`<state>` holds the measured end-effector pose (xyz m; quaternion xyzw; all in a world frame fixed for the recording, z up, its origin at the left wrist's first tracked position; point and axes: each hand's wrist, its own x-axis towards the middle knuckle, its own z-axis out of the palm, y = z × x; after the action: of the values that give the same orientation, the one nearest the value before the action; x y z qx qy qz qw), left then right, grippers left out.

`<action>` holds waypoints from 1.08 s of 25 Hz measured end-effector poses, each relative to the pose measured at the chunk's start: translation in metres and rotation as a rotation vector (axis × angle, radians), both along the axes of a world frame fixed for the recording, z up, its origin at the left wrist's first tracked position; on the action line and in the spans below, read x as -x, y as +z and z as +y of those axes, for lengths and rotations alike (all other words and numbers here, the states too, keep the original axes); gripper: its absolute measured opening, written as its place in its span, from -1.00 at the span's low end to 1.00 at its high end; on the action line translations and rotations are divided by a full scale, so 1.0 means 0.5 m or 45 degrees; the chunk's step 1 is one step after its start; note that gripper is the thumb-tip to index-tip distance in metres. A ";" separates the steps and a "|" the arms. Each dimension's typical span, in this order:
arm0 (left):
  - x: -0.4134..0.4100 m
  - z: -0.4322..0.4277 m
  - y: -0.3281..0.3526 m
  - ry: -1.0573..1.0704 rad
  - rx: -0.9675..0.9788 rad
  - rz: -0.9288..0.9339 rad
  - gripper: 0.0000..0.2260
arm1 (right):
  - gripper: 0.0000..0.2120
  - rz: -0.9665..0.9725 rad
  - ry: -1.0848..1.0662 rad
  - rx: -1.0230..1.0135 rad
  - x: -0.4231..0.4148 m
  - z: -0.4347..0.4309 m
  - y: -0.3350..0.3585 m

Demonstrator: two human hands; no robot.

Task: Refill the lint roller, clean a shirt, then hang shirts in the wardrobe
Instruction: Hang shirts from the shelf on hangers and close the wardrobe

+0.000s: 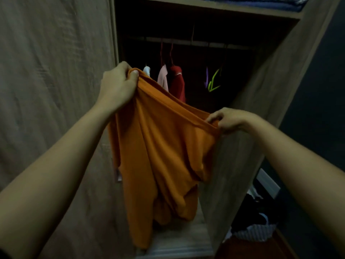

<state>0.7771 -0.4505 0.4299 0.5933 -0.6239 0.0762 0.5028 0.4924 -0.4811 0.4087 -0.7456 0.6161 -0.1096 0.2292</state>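
gripping one edge of the orange cotton shirt (pixel 164 146), the left hand (pixel 117 86) bunches fabric in curled fingers, while the right hand (pixel 229 119) pinches the same edge lower down. 1 shirt hangs limp and creased between 2 hands, before the open wooden wardrobe (pixel 261 101), where 3 garments hang: white, pink, red.

Orange shirt (pixel 164 146) hanging crumpled (top edge stretched) before open wardrobe (pixel 261 86).
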 end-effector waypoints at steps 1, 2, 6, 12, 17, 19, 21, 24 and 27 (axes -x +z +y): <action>0.005 -0.006 -0.006 -0.005 -0.031 0.013 -0.71 | -0.70 0.001 -0.105 0.152 0.009 -0.004 0.004; 0.009 -0.012 -0.013 -0.026 -0.066 0.027 -0.71 | -0.75 -0.017 -0.223 0.276 0.016 -0.008 0.012; 0.027 -0.049 -0.060 -0.113 -0.176 -0.076 -0.77 | -0.90 -0.366 -0.105 0.144 -0.001 0.000 0.050; 0.131 -0.020 -0.179 -0.384 -0.271 0.367 -0.66 | -0.79 -1.207 -0.278 -0.191 -0.077 -0.007 0.024; 0.213 0.000 -0.252 -0.585 -0.422 0.390 -0.86 | -0.94 -1.525 -0.313 -0.236 -0.114 -0.023 -0.014; 0.190 -0.020 -0.214 -0.543 -0.296 0.520 -0.87 | -0.79 -1.254 -0.102 -0.070 -0.082 -0.024 -0.017; 0.178 -0.024 -0.157 -0.572 -0.224 0.560 -0.83 | -0.71 -0.713 0.128 0.141 -0.057 -0.018 -0.032; 0.174 -0.028 -0.092 -0.584 -0.180 0.580 -0.79 | -0.77 -0.558 0.307 0.275 -0.070 0.001 -0.072; 0.155 -0.032 -0.078 -0.514 -0.266 0.428 -0.77 | -0.70 -1.302 0.296 -0.122 -0.075 0.035 -0.104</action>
<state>0.6997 -0.4664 0.3909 0.5099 -0.6419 -0.1897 0.5403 0.5299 -0.4638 0.3567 -0.6490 0.3432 -0.4049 0.5450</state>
